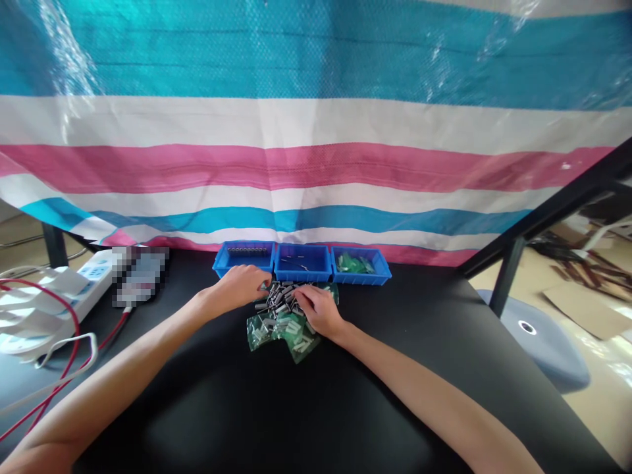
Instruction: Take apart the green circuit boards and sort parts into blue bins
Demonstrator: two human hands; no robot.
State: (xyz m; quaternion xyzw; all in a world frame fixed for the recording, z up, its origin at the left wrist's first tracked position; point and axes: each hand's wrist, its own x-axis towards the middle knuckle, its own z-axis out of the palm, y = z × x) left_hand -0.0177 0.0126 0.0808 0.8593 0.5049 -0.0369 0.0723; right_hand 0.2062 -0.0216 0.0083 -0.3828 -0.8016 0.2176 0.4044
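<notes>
A heap of small metal cylinders point(280, 297) lies on the black table, with green plastic bags point(289, 334) of light-coloured pieces along its near side. My left hand point(243, 284) is at the heap's left edge, just in front of the left blue bin. Its fingers are curled together, and what they hold, if anything, is hidden. On the right side of the heap, my right hand point(320, 309) has its fingertips down among the cylinders. Thumb and fingers are drawn together there, too small to show what is between them.
Behind the heap stand a left blue bin point(220, 261) with a row of metal cylinders, a middle bin point(303, 275) with a few thin pieces, and a right bin point(363, 279) with green bags. A power strip point(99, 266) and red cable point(116, 329) lie left. A striped sheet point(316, 168) hangs behind.
</notes>
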